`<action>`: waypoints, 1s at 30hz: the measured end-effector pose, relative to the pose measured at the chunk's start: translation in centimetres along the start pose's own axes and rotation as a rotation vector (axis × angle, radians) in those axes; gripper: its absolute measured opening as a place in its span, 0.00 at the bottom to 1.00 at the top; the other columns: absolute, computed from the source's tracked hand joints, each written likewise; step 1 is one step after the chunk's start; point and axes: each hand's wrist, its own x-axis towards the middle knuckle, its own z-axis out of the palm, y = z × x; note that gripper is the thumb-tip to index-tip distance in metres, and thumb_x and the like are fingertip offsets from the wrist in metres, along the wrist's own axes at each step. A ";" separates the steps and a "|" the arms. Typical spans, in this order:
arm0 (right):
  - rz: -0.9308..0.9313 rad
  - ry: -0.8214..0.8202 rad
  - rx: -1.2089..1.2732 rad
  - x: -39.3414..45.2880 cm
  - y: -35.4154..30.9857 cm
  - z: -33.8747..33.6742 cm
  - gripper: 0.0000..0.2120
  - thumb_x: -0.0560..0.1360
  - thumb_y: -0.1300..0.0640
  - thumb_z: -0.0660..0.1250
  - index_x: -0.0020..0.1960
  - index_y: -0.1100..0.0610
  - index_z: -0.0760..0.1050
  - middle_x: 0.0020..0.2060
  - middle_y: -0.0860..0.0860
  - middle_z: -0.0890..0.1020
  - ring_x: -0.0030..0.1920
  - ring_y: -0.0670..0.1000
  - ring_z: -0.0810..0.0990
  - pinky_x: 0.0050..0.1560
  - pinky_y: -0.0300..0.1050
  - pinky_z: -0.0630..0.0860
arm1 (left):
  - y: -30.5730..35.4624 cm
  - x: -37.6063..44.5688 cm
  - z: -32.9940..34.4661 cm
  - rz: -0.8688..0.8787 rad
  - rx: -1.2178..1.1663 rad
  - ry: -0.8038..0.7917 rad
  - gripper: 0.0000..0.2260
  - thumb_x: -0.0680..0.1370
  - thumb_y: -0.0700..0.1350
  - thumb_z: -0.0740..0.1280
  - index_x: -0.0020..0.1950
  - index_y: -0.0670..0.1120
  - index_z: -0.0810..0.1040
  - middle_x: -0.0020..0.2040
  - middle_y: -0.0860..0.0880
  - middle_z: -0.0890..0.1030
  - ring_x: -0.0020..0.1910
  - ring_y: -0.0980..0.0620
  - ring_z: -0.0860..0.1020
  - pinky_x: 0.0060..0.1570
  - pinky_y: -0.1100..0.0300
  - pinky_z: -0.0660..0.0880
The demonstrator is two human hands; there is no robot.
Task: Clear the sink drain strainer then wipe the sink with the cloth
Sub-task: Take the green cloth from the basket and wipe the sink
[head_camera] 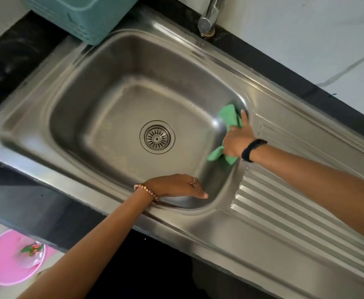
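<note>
Now right hand presses cloth — sink wall (right edge).

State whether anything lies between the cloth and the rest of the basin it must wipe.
Nothing visible does. The right hand presses the cloth to the basin's right wall; the floor around the strainer is bare. The left hand rests on the near rim.

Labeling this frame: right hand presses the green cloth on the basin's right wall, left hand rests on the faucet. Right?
Not quite. In the head view the left hand rests on the sink's near rim, not the faucet. The right hand does press the green cloth on the basin's right wall.
</note>
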 end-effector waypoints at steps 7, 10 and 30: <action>0.093 0.191 0.008 -1.4 0.1 2.2 0.22 0.77 0.43 0.51 0.63 0.50 0.74 0.68 0.53 0.70 0.73 0.55 0.57 0.69 0.72 0.39 | 2.1 2.9 1.1 0.101 -0.287 0.130 0.23 0.77 0.57 0.62 0.68 0.47 0.66 0.71 0.45 0.69 0.70 0.48 0.67 0.70 0.57 0.60; 0.120 0.267 0.057 -2.2 0.6 2.9 0.24 0.76 0.39 0.49 0.66 0.48 0.70 0.71 0.54 0.66 0.74 0.56 0.56 0.68 0.72 0.38 | 2.6 4.2 1.4 0.108 -0.305 0.102 0.22 0.76 0.57 0.64 0.65 0.45 0.71 0.65 0.45 0.74 0.66 0.47 0.71 0.68 0.52 0.65; 0.173 0.130 -0.363 6.9 2.9 0.6 0.26 0.80 0.45 0.44 0.76 0.53 0.46 0.76 0.54 0.37 0.75 0.54 0.33 0.73 0.57 0.35 | 2.4 7.7 -3.3 0.109 -0.221 0.130 0.26 0.76 0.52 0.65 0.71 0.43 0.65 0.69 0.43 0.70 0.67 0.48 0.69 0.62 0.62 0.63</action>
